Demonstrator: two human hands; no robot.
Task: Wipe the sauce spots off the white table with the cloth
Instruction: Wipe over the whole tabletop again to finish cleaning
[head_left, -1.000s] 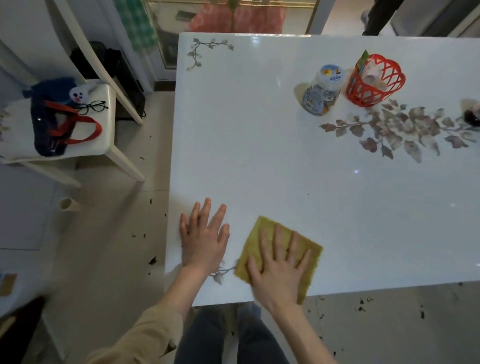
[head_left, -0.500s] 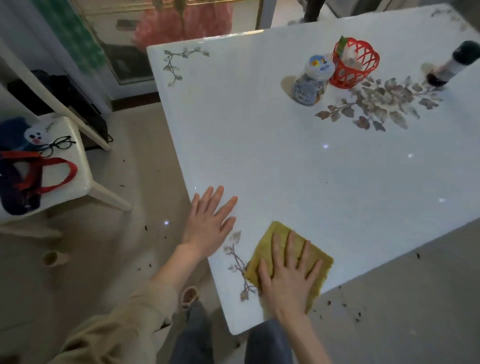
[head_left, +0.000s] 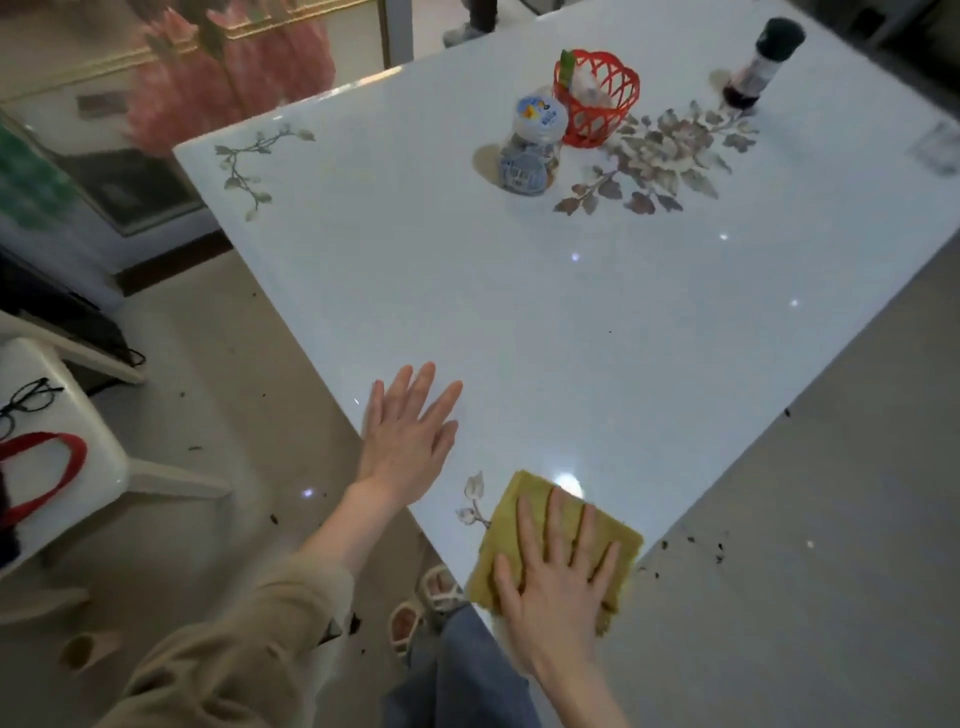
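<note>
Cloth (head_left: 519, 493) lies at the near corner of your white table (head_left: 519, 322), your right hand (head_left: 556, 587) pressed flat on it, fingers spread. Your left hand (head_left: 408, 441) lies flat, fingers straight, at the table's edge nearby. 3 things stand far off: jar (head_left: 530, 150), red basket (head_left: 597, 98), dark-capped bottle (head_left: 758, 67).

the white table (head_left: 519, 322) bears a yellow cloth (head_left: 532, 491), jar (head_left: 530, 150), red basket (head_left: 597, 122) and dark-capped bottle (head_left: 761, 67).

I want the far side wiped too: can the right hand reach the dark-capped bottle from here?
Likely not without leaning or stepping: the right hand presses the cloth at the near corner, the bottle stands far across. Nothing blocks the table between.
</note>
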